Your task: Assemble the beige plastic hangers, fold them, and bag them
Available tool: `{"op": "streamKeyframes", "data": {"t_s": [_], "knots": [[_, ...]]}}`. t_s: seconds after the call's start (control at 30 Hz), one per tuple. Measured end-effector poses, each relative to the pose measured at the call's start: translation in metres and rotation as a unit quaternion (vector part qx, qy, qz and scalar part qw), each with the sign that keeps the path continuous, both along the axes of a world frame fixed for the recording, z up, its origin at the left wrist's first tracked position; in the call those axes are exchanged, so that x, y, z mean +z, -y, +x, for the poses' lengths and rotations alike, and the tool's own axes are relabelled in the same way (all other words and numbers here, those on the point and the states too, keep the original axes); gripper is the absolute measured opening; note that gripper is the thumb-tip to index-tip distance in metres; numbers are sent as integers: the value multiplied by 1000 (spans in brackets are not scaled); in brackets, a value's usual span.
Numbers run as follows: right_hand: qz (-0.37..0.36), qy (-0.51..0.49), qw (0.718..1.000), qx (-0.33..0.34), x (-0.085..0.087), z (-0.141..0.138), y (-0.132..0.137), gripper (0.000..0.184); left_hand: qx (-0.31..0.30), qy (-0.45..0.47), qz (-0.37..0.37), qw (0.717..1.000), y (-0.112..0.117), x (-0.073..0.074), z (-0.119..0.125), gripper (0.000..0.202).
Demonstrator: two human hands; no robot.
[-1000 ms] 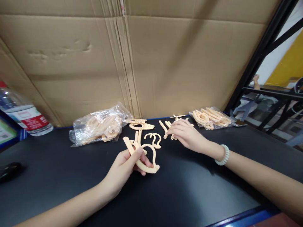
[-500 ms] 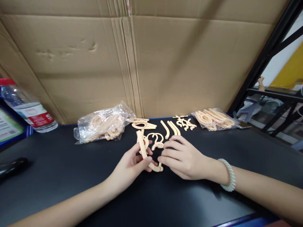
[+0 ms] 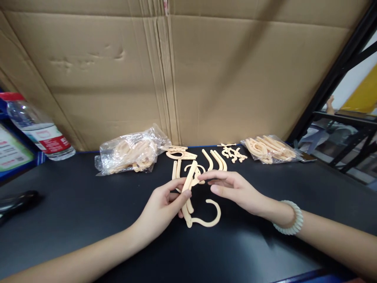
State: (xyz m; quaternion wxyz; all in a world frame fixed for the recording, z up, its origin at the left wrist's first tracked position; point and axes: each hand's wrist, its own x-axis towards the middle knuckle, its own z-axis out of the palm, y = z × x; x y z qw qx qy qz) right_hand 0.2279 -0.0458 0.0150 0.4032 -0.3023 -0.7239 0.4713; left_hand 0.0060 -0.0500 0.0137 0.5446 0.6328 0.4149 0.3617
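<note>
A beige folding clothes hanger (image 3: 189,181) is gripped between the thumb and fingers of my left hand (image 3: 167,200). Its arms are folded together and its curved hook (image 3: 217,214) sticks out to the right at the lower end. To the right of it, my right hand (image 3: 232,188) has thumb and fingers apart and holds nothing; its index fingertip is close to the hanger, and I cannot tell whether it touches. Behind the hands, loose hook pieces (image 3: 201,169) are partly hidden. Curved hanger arms (image 3: 218,159) lie beyond my right hand.
Clear plastic bags of beige parts lie at the back left (image 3: 129,153) and back right (image 3: 269,148). Small pieces (image 3: 232,152) and more hanger parts (image 3: 180,153) sit by the cardboard wall (image 3: 220,78). A water bottle (image 3: 44,131) and a black object (image 3: 17,202) are at left.
The hanger has turned in my left hand, so its hook now points right in plain view. My right hand has come away from the hook end and its fingers have opened.
</note>
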Motion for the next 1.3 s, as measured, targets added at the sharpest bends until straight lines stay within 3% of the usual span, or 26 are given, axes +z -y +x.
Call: {"op": "streamKeyframes", "data": {"t_s": [0.13,0.27,0.37,0.53,0.63,0.73,0.93,1.0,1.13,1.3], "knots": [[-56,-82,992,-76,-4,1,-4,25,33,-21,22,999,1,-1,-2,45],[-125,-103,977,-141,-7,-1,-5,32,65,-43,65,995,1,-2,-2,47],[-186,-99,972,-103,-7,-5,-2,37,70,-56,123,988,2,-3,-3,37],[-166,-14,986,-16,-1,-9,6,34,44,-139,247,958,6,-7,-5,28],[-156,30,987,-3,-1,-9,9,40,21,-187,360,914,5,-12,-6,28],[-139,51,989,21,-4,-10,11,46,10,-248,465,850,3,-15,-8,28],[-185,64,978,77,-3,-13,17,49,-21,-361,658,661,-4,-8,-11,17],[-195,79,974,81,-3,-15,20,44,-45,-386,681,621,-5,-5,-12,17],[-154,154,976,16,-1,-17,26,30,-75,-424,673,601,-3,1,-9,22],[100,266,955,-90,-2,-15,31,32,-68,-432,678,591,4,7,-5,26]]}}
